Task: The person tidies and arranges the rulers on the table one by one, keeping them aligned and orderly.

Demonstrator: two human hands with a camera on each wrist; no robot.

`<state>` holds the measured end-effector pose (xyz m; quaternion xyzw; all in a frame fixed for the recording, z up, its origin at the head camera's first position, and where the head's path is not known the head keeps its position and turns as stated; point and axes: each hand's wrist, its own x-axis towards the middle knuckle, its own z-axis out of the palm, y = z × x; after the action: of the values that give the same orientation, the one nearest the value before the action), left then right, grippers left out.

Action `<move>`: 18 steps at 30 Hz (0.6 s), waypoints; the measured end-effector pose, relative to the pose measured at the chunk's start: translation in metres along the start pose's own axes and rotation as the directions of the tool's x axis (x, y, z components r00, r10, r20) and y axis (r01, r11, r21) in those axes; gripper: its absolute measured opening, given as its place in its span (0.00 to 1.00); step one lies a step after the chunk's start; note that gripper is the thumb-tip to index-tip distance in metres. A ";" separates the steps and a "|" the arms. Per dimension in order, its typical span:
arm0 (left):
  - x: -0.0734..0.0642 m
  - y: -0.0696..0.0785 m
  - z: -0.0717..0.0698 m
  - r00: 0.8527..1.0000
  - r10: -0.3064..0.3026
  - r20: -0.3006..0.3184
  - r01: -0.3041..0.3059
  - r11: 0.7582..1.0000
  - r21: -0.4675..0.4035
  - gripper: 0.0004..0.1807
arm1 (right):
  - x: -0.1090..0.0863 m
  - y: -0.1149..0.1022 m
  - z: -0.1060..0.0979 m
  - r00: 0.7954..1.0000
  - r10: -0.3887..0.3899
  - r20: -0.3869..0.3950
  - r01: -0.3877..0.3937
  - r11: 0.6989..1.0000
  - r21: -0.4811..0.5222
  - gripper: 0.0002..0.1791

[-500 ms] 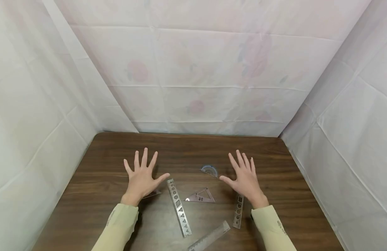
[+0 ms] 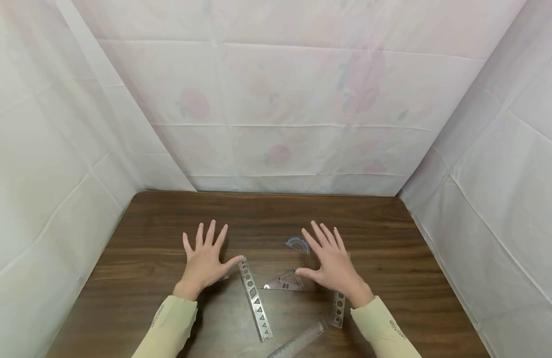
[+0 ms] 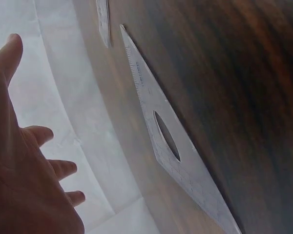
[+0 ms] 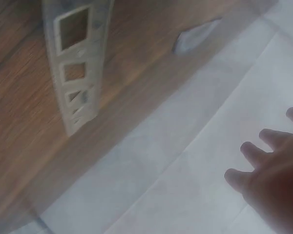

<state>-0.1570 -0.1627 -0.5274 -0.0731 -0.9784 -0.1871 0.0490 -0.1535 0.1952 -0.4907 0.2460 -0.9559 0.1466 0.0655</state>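
My left hand (image 2: 203, 266) is spread over the left part of the table and holds nothing. Under it lies a clear set square (image 3: 178, 139) with an oval cutout, mostly hidden in the head view. Near its thumb is the top of a stencil ruler (image 2: 255, 301). My right hand (image 2: 331, 266), also spread and holding nothing, hovers over another stencil ruler (image 2: 338, 311), covering its upper part. Beside its fingers sits a small blue-marked protractor (image 2: 297, 244). Its thumb tip overlaps the corner of a pinkish set square (image 2: 282, 284) in the head view.
A clear plain ruler (image 2: 298, 342) lies slanted at the front, cut off by the frame. Everything rests on a dark wooden table (image 2: 137, 238). White cloth with pink prints (image 2: 276, 99) hangs behind it and at both sides.
My right hand has moved left, toward the protractor and the pinkish set square. The left hand has shifted slightly right and nearer to me. The drawing tools lie where they were.
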 end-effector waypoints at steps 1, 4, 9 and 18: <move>0.000 0.000 0.000 1.000 0.001 0.006 -0.001 1.000 0.005 0.56 | 0.000 -0.003 0.001 1.000 -0.019 0.001 0.019 1.000 -0.001 0.59; 0.001 0.000 0.000 1.000 0.011 0.013 -0.011 1.000 0.017 0.56 | 0.001 -0.011 0.003 0.997 -0.069 0.017 0.069 0.998 0.008 0.59; 0.000 0.002 0.003 0.999 0.029 0.017 -0.030 0.999 0.018 0.54 | 0.000 -0.022 0.007 0.990 -0.136 0.049 0.135 0.991 0.020 0.59; -0.004 0.004 0.008 0.997 0.049 0.053 -0.048 0.999 -0.006 0.53 | -0.006 -0.038 0.020 0.968 -0.246 0.055 0.246 0.969 0.009 0.60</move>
<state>-0.1530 -0.1568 -0.5341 -0.1019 -0.9768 -0.1862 0.0275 -0.1310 0.1600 -0.5011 0.3665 -0.9194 0.1314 0.0565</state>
